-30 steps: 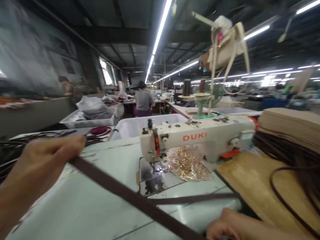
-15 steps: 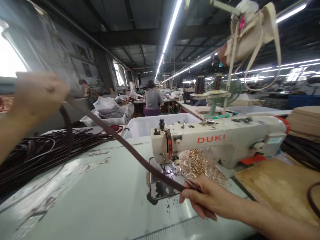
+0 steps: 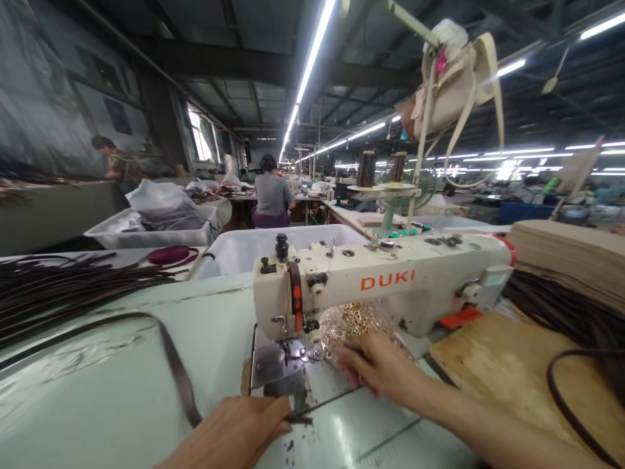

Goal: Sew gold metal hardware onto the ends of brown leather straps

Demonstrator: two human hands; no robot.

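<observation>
My left hand [image 3: 239,426] is closed on a dark brown strap [image 3: 178,374] at the front edge of the machine's metal plate. A short end of the strap sticks out past my fingertips, and the rest loops away to the left over the table. My right hand [image 3: 378,366] is at the clear plastic bag of gold-coloured metal fittings [image 3: 359,316], under the sewing machine [image 3: 390,277] arm. Its fingers point down and are smeared by motion, so what they hold is hidden. The needle area lies between the two hands.
A pile of dark straps [image 3: 73,286] lies on the left. To the right are a tan board [image 3: 481,355], stacked beige pieces [image 3: 571,254] and more dark straps. White bins [image 3: 229,244] stand behind the machine. A co-worker [image 3: 273,192] sits farther off.
My left hand has come down from the upper left to the plate with the strap. My right hand has left the strap and moved to the bag of fittings.
</observation>
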